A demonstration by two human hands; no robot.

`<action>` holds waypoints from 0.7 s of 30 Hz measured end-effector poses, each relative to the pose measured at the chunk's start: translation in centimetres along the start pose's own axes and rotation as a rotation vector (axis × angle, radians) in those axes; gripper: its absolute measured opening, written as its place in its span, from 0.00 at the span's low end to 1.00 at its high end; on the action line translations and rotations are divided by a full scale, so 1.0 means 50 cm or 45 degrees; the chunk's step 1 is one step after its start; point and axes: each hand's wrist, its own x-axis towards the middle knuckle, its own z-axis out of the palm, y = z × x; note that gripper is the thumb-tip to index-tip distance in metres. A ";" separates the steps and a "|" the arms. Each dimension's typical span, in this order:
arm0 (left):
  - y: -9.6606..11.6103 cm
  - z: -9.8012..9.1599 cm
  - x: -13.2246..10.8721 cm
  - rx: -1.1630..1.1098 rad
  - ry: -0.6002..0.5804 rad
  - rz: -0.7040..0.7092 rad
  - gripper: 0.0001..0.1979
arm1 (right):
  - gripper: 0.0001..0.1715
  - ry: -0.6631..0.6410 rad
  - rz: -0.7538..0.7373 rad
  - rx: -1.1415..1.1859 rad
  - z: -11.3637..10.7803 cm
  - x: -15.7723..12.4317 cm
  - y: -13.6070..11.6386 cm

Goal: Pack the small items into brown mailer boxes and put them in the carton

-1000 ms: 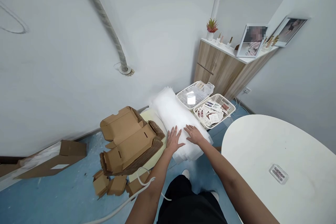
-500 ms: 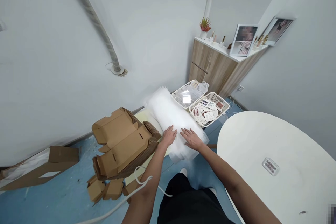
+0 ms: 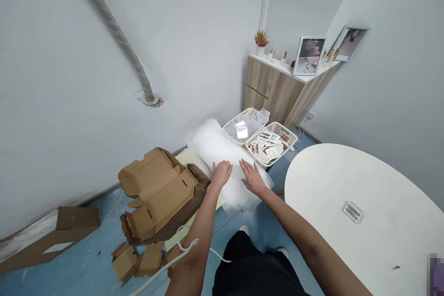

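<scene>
Grip: left hand [image 3: 221, 174] half-curled, hold unclear | right hand [image 3: 253, 178] flat, clasping nothing | both at white sheets [image 3: 215, 142], beside cardboard [image 3: 167, 200]

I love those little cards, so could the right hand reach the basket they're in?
Probably yes. The right hand is spread over the white sheets, the open-topped basket of cards sits just beyond their edge, and nothing seems to stand between.

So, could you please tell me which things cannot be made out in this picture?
All in the head view:
- Print on the cards in the right basket: too small.
- White sheets under the left hand and right hand: hidden by them.
- Long carton: cut by left edge.
- Purple thing: pixelated, cut by right edge.
</scene>
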 end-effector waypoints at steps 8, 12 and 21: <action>0.129 -0.083 0.008 -0.065 0.337 0.347 0.12 | 0.19 0.440 0.257 0.402 -0.105 0.013 0.095; 0.208 -0.059 -0.002 -0.036 0.271 0.471 0.14 | 0.15 0.664 0.254 0.415 -0.178 -0.075 0.181; 0.525 0.100 -0.037 0.040 0.188 0.772 0.11 | 0.14 0.982 0.617 0.143 -0.314 -0.497 0.368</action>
